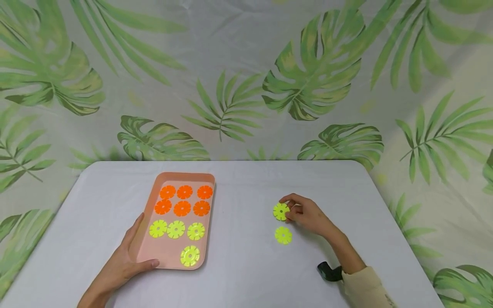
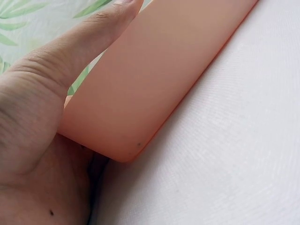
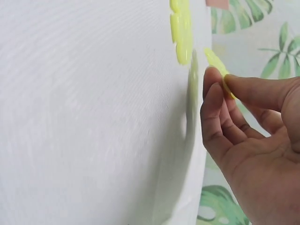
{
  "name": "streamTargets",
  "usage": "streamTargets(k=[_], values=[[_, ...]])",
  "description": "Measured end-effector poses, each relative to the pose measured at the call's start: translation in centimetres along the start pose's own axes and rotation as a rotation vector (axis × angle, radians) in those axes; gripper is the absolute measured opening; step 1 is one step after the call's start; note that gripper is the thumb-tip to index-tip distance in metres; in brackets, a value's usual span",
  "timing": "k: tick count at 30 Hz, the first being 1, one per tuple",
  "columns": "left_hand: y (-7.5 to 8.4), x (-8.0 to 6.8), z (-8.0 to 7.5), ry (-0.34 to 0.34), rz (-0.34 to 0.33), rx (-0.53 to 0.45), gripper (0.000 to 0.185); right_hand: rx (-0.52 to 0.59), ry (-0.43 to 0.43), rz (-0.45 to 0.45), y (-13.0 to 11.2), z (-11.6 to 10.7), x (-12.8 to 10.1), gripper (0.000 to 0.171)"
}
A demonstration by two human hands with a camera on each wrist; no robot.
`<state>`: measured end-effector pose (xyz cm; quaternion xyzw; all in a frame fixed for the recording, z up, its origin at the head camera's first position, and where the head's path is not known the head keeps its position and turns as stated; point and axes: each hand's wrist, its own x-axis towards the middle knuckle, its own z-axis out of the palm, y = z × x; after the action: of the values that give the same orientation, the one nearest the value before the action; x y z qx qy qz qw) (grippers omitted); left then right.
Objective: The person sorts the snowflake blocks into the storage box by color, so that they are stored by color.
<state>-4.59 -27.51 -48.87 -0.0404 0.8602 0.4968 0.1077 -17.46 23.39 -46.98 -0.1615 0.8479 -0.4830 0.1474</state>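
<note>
My right hand (image 1: 308,216) pinches a yellow-green notched plastic disc (image 1: 280,211) between thumb and fingertips. In the right wrist view that held disc (image 3: 216,63) shows edge-on, raised off the white cloth. A second yellow-green disc (image 1: 283,235) lies just in front of it on the table. At the left, my left hand (image 1: 122,261) holds the near left corner of a pink tray (image 1: 165,262), thumb at the near rim and fingers along the left side. In the tray sit several orange discs (image 1: 182,208) at the far end and several yellow-green discs (image 1: 176,229) nearer.
A white cloth covers the table (image 1: 242,256). A leaf-patterned curtain (image 1: 239,85) hangs behind and beside it. The dark wrist-camera mount (image 1: 329,272) sits by my right sleeve (image 1: 366,286).
</note>
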Motion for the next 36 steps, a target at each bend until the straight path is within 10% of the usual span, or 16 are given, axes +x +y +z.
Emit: streamTargets(k=[36], values=[[0.1,0.0,0.1,0.001,0.007,-0.023,0.132,0.173,-0.052,-0.055,-4.4,6.5,3.2,0.036]])
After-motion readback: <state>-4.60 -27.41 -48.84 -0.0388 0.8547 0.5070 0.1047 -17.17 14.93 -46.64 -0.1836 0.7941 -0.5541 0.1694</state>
